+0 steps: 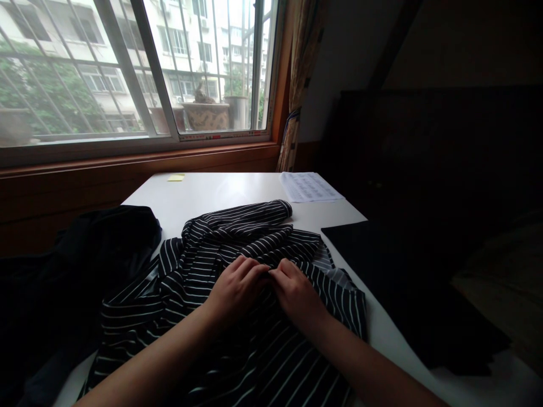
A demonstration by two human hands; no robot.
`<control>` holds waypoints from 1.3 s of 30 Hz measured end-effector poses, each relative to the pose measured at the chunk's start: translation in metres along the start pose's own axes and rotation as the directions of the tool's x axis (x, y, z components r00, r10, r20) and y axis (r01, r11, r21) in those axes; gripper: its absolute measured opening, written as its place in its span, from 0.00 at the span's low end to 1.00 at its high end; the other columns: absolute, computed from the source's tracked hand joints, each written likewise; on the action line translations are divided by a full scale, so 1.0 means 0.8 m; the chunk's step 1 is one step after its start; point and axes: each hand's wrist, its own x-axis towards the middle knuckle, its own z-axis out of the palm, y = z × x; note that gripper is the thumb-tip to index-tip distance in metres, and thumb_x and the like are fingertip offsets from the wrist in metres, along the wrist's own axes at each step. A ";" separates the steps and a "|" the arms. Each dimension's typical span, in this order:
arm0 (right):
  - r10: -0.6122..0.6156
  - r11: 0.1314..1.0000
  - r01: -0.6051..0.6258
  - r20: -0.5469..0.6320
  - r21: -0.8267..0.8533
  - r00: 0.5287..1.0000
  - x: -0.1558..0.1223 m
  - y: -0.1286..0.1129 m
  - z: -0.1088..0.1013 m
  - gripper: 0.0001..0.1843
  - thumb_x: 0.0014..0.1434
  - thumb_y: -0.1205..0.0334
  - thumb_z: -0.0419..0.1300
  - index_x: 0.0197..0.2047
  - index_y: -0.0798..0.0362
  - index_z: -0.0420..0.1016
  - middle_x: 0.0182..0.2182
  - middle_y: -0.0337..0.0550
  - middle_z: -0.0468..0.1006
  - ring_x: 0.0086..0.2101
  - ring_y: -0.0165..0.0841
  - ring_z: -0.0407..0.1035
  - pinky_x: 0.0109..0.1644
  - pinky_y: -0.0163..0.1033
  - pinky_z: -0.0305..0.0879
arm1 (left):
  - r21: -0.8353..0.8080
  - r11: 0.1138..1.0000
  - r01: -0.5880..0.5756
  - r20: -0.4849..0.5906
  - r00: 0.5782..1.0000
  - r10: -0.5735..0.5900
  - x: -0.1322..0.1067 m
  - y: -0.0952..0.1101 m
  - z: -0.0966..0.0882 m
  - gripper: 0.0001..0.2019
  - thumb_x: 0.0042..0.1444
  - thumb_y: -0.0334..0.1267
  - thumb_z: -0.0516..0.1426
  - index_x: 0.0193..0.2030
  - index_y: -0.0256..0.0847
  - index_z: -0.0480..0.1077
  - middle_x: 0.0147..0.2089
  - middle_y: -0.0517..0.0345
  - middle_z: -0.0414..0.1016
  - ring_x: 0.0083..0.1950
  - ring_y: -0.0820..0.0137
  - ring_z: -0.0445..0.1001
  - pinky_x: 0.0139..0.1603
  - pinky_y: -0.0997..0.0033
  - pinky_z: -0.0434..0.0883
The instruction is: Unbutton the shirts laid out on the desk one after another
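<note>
A black garment with thin white stripes (199, 277) lies rumpled across the white table (237, 186), one sleeve folded over toward the window. Over its middle, my left hand (241, 280) is closed with fingers curled down, pinching the striped cloth. My right hand (297, 291) meets it from the other side, thumb and fingers pressed together on the same cloth. The fingertips of both hands nearly touch. Exactly which part of the garment sits between them is hidden under the fingers.
Dark clothing (102, 249) is heaped at the left edge. A black flat cloth (394, 282) hangs over the right edge. Printed sheets (311, 186) and a yellow sticky note (176, 177) lie at the back, below a barred window (139, 68) with a tied curtain (292, 113) beside it.
</note>
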 end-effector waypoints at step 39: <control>-0.070 0.951 0.103 -0.121 0.292 0.990 -0.005 -0.002 -0.008 0.06 0.66 0.67 0.57 0.39 0.51 0.75 0.31 0.41 0.69 0.35 0.34 0.65 0.40 0.41 0.64 | -0.384 0.863 0.327 0.187 0.943 -0.274 -0.001 -0.023 -0.003 0.14 0.68 0.42 0.51 0.34 0.37 0.68 0.31 0.59 0.71 0.31 0.72 0.67 0.34 0.73 0.62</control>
